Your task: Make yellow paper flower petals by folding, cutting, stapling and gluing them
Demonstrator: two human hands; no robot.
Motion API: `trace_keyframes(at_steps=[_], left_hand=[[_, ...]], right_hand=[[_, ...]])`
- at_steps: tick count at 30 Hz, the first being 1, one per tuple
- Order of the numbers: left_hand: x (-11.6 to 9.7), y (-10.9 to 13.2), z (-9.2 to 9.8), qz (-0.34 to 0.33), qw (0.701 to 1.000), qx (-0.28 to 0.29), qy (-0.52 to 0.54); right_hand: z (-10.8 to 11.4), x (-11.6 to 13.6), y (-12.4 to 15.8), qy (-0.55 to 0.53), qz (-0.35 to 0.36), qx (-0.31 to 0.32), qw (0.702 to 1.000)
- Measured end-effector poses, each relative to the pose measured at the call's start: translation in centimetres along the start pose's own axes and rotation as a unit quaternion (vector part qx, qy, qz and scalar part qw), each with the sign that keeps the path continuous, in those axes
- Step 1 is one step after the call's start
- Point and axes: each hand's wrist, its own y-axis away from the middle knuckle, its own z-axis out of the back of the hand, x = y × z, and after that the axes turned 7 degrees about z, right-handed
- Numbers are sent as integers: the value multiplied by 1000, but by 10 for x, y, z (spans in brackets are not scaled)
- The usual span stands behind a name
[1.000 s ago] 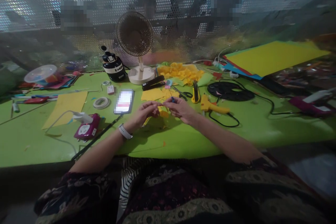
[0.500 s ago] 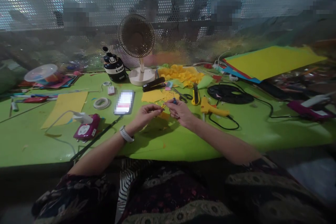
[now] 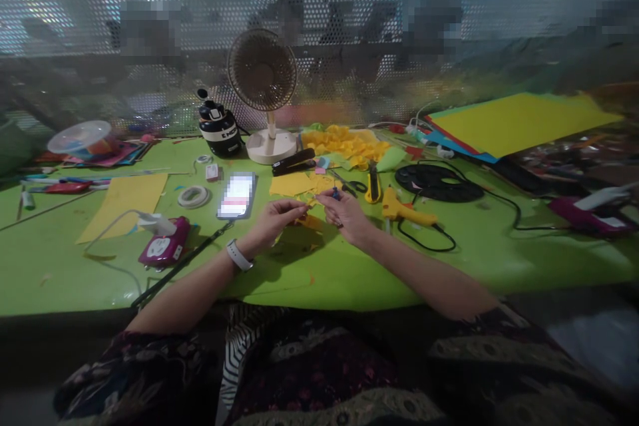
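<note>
Both hands meet over the middle of the green table (image 3: 349,273). My left hand (image 3: 276,218), with a white watch on its wrist, pinches a small yellow paper piece (image 3: 310,201) between fingertips. My right hand (image 3: 343,213) is closed too, gripping a small blue-tipped tool (image 3: 335,194) that touches the same paper piece. More yellow paper scraps (image 3: 294,182) lie just behind the hands. A yellow glue gun (image 3: 405,210) rests right of my right hand.
A phone (image 3: 236,195), tape roll (image 3: 193,196), pink device (image 3: 164,247) and yellow sheet (image 3: 124,197) lie left. Behind stand a fan (image 3: 263,80), stapler (image 3: 292,160), scissors (image 3: 349,182), a yellow paper pile (image 3: 347,141) and a black reel (image 3: 438,181). Coloured sheets (image 3: 519,120) are stacked right.
The hands stay together on the yellow piece, shifted only slightly; the view has drifted a little.
</note>
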Motion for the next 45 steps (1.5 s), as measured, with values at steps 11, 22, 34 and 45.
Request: trace_keyframes(at_steps=[11,22,34,45], left_hand=[[-7,0,1,-10,998,-47,47],[-6,-1,1,-32,994,-61,80],[-7,0,2,-27,995,-26,97],[-6,-1,2,-33,995,-28,86]], right_hand=[[7,3,-4,51,-3,46,998],[5,-1,10,340,218,100,909],[11,-7,5,414,258,115,866],[14,-3,4,426,272,121,854]])
